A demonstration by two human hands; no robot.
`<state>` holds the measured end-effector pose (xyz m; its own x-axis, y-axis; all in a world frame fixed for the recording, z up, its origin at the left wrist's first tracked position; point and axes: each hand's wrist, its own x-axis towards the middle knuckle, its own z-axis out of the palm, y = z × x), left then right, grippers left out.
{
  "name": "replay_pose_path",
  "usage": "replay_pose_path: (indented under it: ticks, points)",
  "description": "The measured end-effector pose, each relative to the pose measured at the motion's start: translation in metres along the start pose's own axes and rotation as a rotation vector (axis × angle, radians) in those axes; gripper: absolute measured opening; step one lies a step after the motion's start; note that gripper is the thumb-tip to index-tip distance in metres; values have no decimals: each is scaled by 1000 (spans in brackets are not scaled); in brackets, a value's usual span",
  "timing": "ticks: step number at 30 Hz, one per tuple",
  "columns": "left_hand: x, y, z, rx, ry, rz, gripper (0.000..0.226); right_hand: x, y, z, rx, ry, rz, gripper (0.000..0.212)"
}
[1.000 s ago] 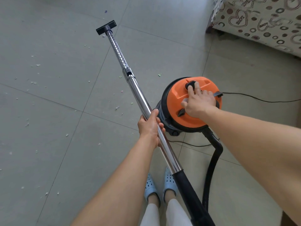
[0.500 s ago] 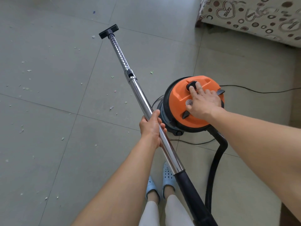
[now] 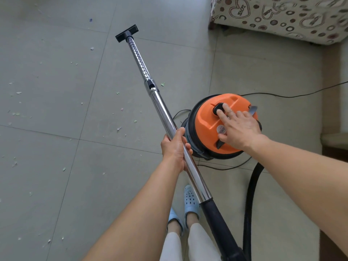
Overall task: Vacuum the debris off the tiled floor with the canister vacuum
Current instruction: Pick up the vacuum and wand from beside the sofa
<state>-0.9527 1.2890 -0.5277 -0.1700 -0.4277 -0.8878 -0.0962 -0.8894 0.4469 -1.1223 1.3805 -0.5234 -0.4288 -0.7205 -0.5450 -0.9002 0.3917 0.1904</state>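
We are steadying the chrome wand (image 3: pixel 165 117) with our left hand (image 3: pixel 175 147), fingers wrapped tight round the tube at mid-length, thumb on top. Our right hand (image 3: pixel 239 129) is lying on the orange lid of the canister vacuum (image 3: pixel 207 127), fingers straight and spread, index fingertip pressing the black switch (image 3: pixel 219 108) at the lid's 11 o'clock; nothing is gripped there. We judge the step in hand is switching the machine on.

The canister is sitting on the tiled floor (image 3: pixel 56 166) just beside the wand, at 3 o'clock from our left hand. The black floor nozzle (image 3: pixel 127 32) is lying far out at 11 o'clock, seemingly down on the tile. Debris (image 3: pixel 17 113), small pale flakes, is scattered from 8 to 11 o'clock, well apart from the nozzle, so none of it is picked up yet.

To do this well, we are pressing the switch straight down with one fingertip and keeping the palm light, so the canister is not tipping or rolling. We are holding the wand firm so the nozzle is staying flat. The power cord (image 3: pixel 282 95) is trailing to 2 o'clock and looping near our feet (image 3: pixel 190 202); the black hose (image 3: pixel 252 194) is curving at 5 o'clock. Both could snag, we think. A patterned sofa (image 3: pixel 282 16) is standing at 1 o'clock.
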Motion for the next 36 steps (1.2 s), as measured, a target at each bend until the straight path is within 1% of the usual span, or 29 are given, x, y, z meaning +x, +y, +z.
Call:
replay_pose_path:
  ticks: [5,16,21,26,27,28,29,30,31,32,33,36]
  points:
    - [-4,-9,3,22,-17,-2,27,-8,-3,9,-8,17,-1,78]
    - [-9,-14,7,56,-39,7,19,-5,-6,3,24,-29,17,80]
    - [-9,-13,6,53,-43,7,21,-2,-5,-3,62,-41,23,82]
    - [-6,-11,4,38,-53,-2,25,-2,-10,-6,78,-109,40,87]
    - [-6,-10,4,37,-53,-5,27,-5,-15,-6,76,-77,41,83]
    - [-5,-8,4,37,-52,-9,30,-9,-21,-6,85,-12,36,74]
    - [-4,-6,3,34,-51,-13,33,-14,-29,-5,120,78,32,60]
    - [-2,-4,4,30,-49,-15,36,-19,-39,-5,195,162,34,45]
    - [-1,-2,4,27,-45,-16,39,-24,-49,-6,319,203,48,32]
    - [1,2,6,25,-38,-12,40,-30,-59,-10,488,201,79,24]
    - [3,5,8,24,-26,-4,39,-33,-71,-12,672,138,118,23]
    - [8,20,13,28,16,27,27,-43,-102,-26,1320,-134,262,42]
